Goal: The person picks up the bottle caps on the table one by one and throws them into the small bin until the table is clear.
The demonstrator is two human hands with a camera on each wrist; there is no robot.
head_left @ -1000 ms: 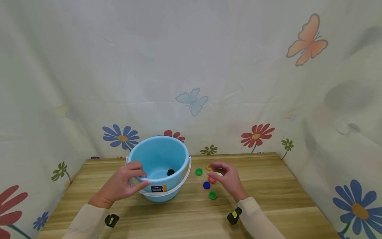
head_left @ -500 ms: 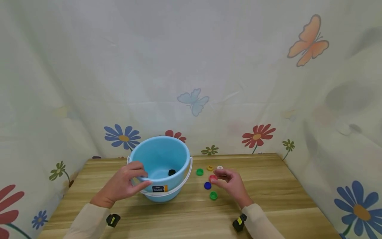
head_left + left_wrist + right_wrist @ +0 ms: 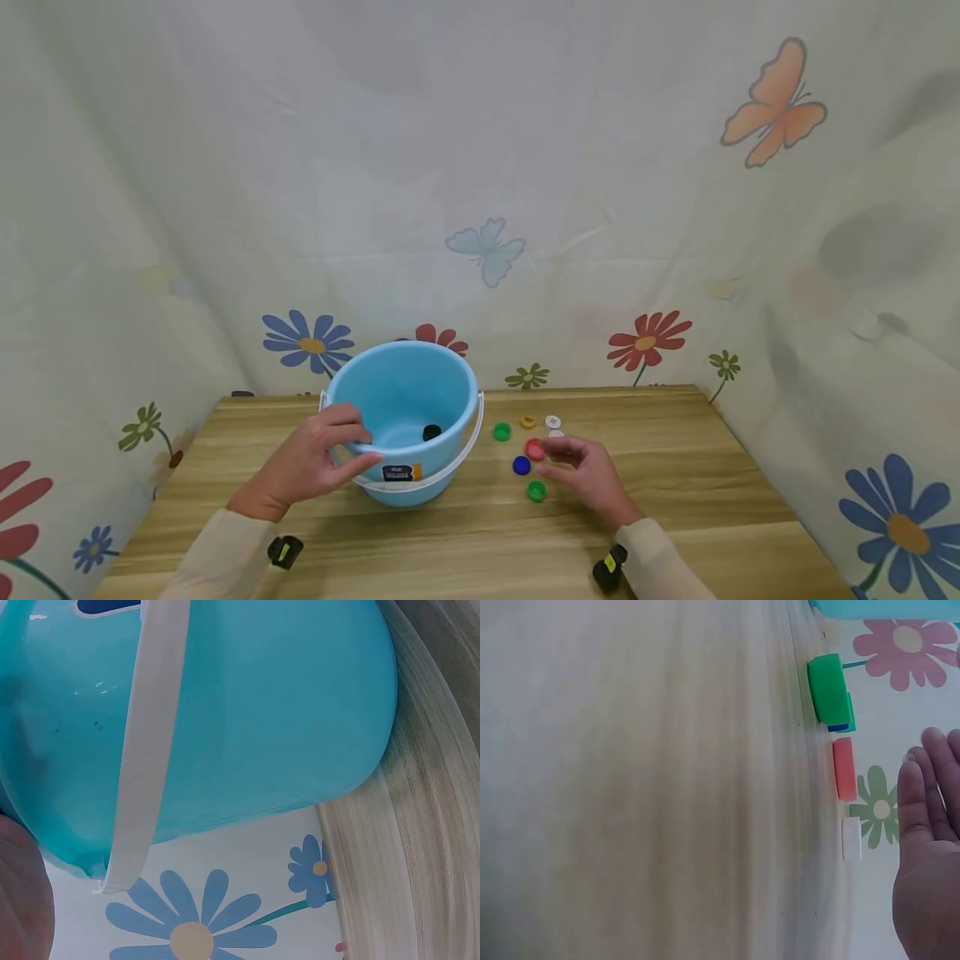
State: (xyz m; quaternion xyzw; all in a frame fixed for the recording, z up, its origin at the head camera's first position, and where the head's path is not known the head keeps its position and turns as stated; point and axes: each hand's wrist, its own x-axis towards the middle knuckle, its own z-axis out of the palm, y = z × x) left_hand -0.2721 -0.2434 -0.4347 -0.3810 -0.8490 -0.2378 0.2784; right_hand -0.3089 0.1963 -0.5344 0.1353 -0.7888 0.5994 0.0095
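Observation:
My left hand [image 3: 318, 454] grips the near left rim of a light blue bucket [image 3: 408, 492], thumb outside and fingers over the edge. A black bottle cap [image 3: 431, 432] lies inside on the bottom. My right hand [image 3: 588, 475], fingers slightly bent and holding nothing, hovers beside a red cap [image 3: 534, 450]; its fingertips are right at the cap's edge in the head view. In the right wrist view the red cap [image 3: 844, 769] stands between a green cap [image 3: 829, 688] and a white cap [image 3: 852, 838], with the right hand's fingers to the side.
Around the red cap lie a blue cap [image 3: 521, 465], a near green cap [image 3: 536, 491], a far green cap [image 3: 502, 432], a yellow cap [image 3: 528, 422] and a white cap [image 3: 552, 422]. The bucket's white handle [image 3: 468, 446] hangs down its front. Behind the wooden table [image 3: 450, 558] hangs a flowered curtain [image 3: 585, 333].
My right hand has moved right and toward me, uncovering the yellow, red and white caps. The left hand keeps its grip on the bucket rim.

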